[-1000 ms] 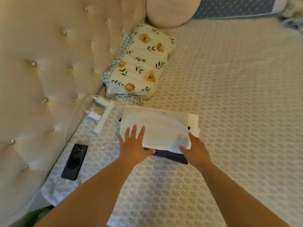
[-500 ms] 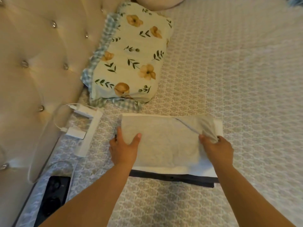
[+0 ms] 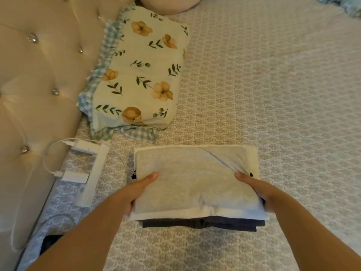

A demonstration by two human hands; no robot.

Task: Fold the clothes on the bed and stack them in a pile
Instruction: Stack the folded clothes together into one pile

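Pile of folded clothes point(image 3: 195, 192): set on the bed point(image 3: 273, 94), toward the near edge, just in front of the flowered pillow. A grey garment point(image 3: 187, 180) is laid uppermost, over a white layer point(image 3: 254, 159) whose margin shows at the far and right sides; dark folded pieces point(image 3: 199, 224) are seen at the bottom, along the near side.

Step in hand, as judged: the pile is built and is being gripped at both sides, either to be squared up or to be lifted as one. No unfolded clothes are seen on the near part of the bed, so the task is judged close to done. The next move would call for even pressure from both sides, so that the layers are not slid apart, and for the pulled-up right corner of the grey garment to be flattened.

Left hand point(image 3: 136, 192): placed at the left side of the pile, thumb laid on top of the grey garment, fingers tucked out of sight beside or beneath the layers.

Right hand point(image 3: 256, 188): placed at the right side, thumb on top, cloth gathered at the thumb tip; fingers hidden beneath. Both forearms are extended forward from the near edge.

Also present: flowered pillow point(image 3: 140, 75); white chargers and cable point(image 3: 78, 163) at the left edge; tufted headboard point(image 3: 39, 65).
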